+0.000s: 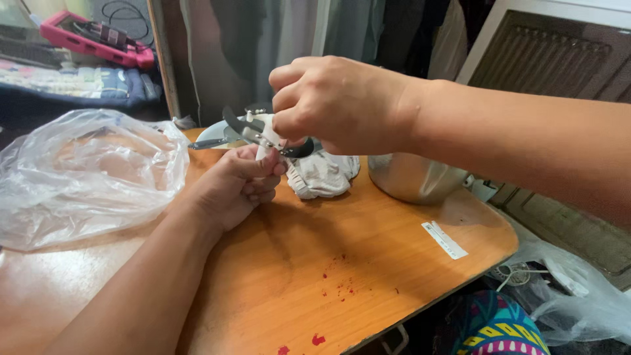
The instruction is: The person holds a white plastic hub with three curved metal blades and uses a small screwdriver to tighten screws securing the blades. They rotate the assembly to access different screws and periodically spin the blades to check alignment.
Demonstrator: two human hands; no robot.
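We see a small white piece (266,148) pinched upright in the left hand (236,184), just above the wooden table (342,263) near its far edge. Left fingers curl tight around it, thumb pressed on top. Right hand (335,105) comes from the right, fingers closed around metal scissors (253,135) with dark handles; the blades point left, touching the white piece. We cannot tell how far the blades gape.

Just behind the hands lies a crumpled white cloth (322,174), soft, ribbed edge, resting on the table. A pale plate-like rim (213,131) shows behind the scissors, partly hidden. Right of the cloth stands a shiny metal pot (411,177), rounded, smooth.

Labels: one white rectangular sticker (445,239), narrow, lies slantwise on the table's right side, print too small to tell. Red spots (335,286) fleck the orange-brown laminate near the front edge.

Left on the table sits a clear plastic bag (85,174), crinkled, puffed up, glossy. Another clear bag (572,289) lies off the table, lower right, beside a bright patterned fabric (493,325), striped in many colours.

Far back left, a pink flat case (92,36) rests on a stack of things. Dark curtains (263,46) hang behind.
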